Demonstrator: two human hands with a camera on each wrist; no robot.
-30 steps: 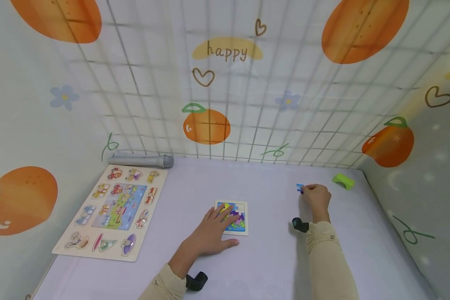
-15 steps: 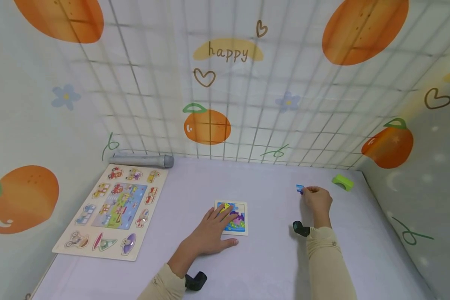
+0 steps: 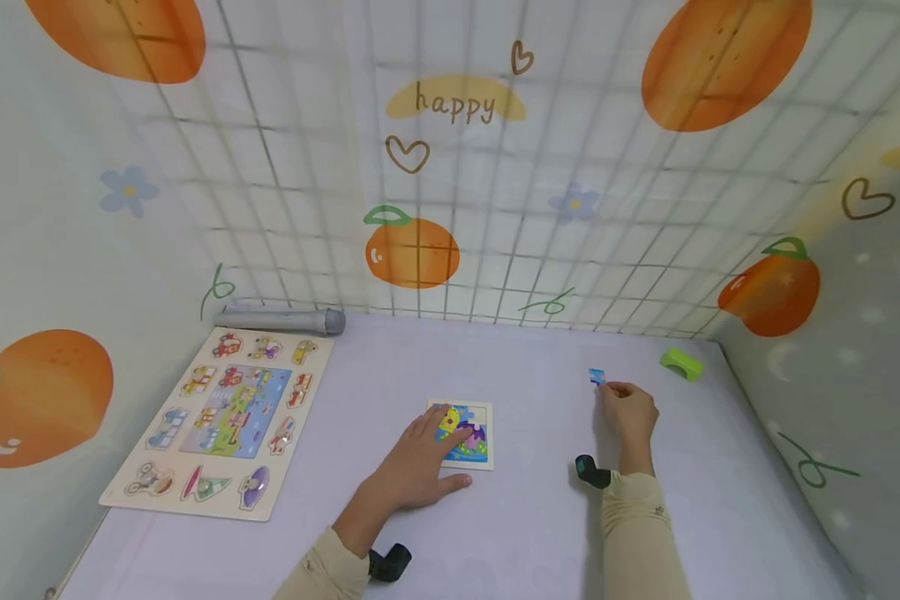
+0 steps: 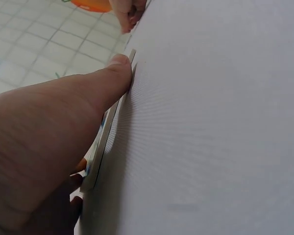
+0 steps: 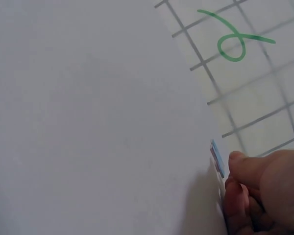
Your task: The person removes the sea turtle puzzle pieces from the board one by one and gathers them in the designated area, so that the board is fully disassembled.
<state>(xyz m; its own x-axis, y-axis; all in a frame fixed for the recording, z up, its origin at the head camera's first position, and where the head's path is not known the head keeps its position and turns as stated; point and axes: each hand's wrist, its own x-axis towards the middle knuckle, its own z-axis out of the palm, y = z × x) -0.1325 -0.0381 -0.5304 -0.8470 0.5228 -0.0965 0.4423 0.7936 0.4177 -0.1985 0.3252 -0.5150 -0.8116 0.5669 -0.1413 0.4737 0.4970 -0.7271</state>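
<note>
My left hand (image 3: 414,462) lies spread over the left side of a small framed jigsaw puzzle (image 3: 470,454), its fingers on the picture and the thumb off the front edge. Yellow, purple and blue parts show past the fingers. In the left wrist view, the puzzle's pale edge (image 4: 108,134) runs along behind the thumb. Over to the right, my right hand (image 3: 630,414) pinches the near corner of a small blue puzzle piece (image 3: 597,376) with its fingertips. In the right wrist view, this piece (image 5: 217,158) is low at the tabletop, seen almost edge-on beside the thumb.
A large wooden peg puzzle board (image 3: 138,492) with vehicle pieces lies at the left. Behind it, a grey microphone-shaped object (image 3: 281,321) lies against the back wall. A green arched block (image 3: 681,364) stands at the back right. Printed fabric over a grid encloses the table.
My right hand has drawn slightly back toward me, its fingertips now at the near corner of the puzzle piece, which shows more fully. My left fingers have shifted slightly left, uncovering more of the yellow part.
</note>
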